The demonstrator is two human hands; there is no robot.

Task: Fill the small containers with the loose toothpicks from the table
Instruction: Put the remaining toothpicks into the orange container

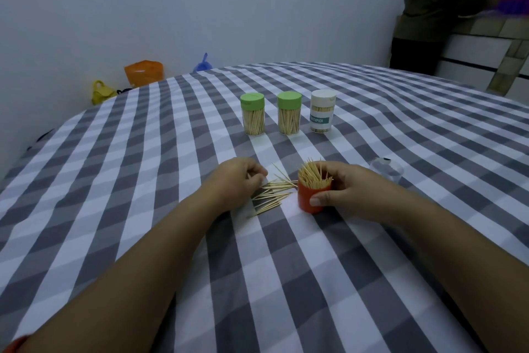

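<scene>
Here the right hand (340,189) keeps a narrow grip on the orange container (313,198), thumb on its near wall and fingers curled round the far side; the container stands on the tabletop (143,181), packed with toothpicks (313,176) that stick up past its rim. At 9 o'clock from it, the left hand (237,184) has its fingers curled down onto the loose toothpicks (272,194), pinching at the far end of the pile (how many it holds cannot be told). The pile lies flat on the checked cloth, between the two hands, its nearest sticks touching the orange container. At 2 o'clock from the right hand lies a clear cap (386,171), close by. Farther off at 12 o'clock stand three closed, filled containers in a row: two with green lids (252,101) (289,99) and one with a white lid (323,98) and a label. At the far right another person (438,9) stands at a counter.
</scene>
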